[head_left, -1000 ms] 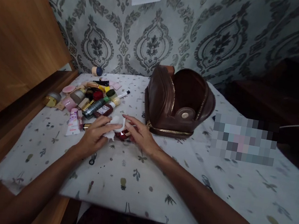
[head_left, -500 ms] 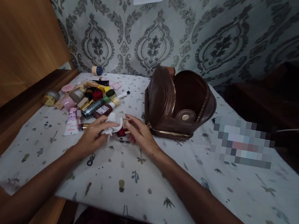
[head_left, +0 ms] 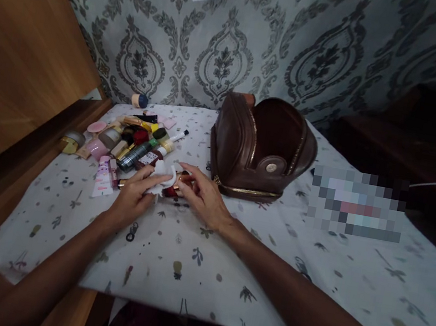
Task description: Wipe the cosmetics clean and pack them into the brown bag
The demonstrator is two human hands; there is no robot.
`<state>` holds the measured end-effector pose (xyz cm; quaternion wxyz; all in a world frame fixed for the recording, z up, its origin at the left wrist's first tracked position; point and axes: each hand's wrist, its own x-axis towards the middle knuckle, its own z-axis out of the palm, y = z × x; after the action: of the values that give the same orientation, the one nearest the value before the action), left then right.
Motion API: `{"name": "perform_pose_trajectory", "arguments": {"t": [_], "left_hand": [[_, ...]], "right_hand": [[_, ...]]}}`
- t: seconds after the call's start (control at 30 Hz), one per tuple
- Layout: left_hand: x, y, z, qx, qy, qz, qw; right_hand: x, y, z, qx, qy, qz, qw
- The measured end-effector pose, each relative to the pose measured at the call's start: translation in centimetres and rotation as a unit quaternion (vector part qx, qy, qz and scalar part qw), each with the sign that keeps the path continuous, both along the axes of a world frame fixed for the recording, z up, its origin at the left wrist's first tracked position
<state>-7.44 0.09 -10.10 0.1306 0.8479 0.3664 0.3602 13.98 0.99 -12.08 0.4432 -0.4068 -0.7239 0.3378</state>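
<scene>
My left hand [head_left: 135, 194] is closed on a crumpled white tissue [head_left: 161, 170]. Against the tissue rests a small dark red bottle [head_left: 169, 191] with a gold-coloured part, gripped by the fingers of my right hand [head_left: 205, 199]. Both hands meet just above the cloth, in front of a heap of cosmetics. Nearest to the left hand lie a white and pink tube [head_left: 103, 179] and a dark red bottle with a white cap [head_left: 150, 158]. Fingers partly hide the red bottle and tissue.
A brown leather bag [head_left: 231, 148] stands unzipped behind the right hand. Several jars and tubes, among them a pink jar [head_left: 98, 149], lie at left beside a wooden panel [head_left: 21, 55]. A blue-capped item [head_left: 139, 101] sits by the wall. A blurred-out patch [head_left: 356, 204] lies right.
My right fingers have shifted round the red bottle, and more of its red and gold body shows now. The tissue stays in my left hand. The view has moved slightly.
</scene>
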Motion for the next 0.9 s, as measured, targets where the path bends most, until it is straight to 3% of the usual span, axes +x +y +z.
{"name": "perform_pose_trajectory", "arguments": {"t": [0.2,0.4,0.57,0.73,0.9], "left_hand": [[0.3,-0.3,0.1,0.037,0.033,-0.006,0.999],[0.3,-0.2,0.2,0.039,0.057,0.001,0.998],[0.2,-0.3,0.2,0.038,0.055,-0.001,0.998],[0.2,-0.3,0.3,0.055,0.06,-0.007,0.997],[0.2,-0.3,0.7,0.044,0.051,-0.021,0.998]], "right_hand": [[-0.3,-0.2,1.1,-0.145,0.046,-0.002,0.988],[0.1,0.3,0.2,-0.131,0.05,-0.011,0.99],[1.1,0.4,0.2,-0.215,0.094,0.081,0.969],[1.0,0.3,0.2,-0.166,0.101,0.093,0.976],[0.4,0.1,-0.1,-0.113,0.062,0.039,0.991]]}}
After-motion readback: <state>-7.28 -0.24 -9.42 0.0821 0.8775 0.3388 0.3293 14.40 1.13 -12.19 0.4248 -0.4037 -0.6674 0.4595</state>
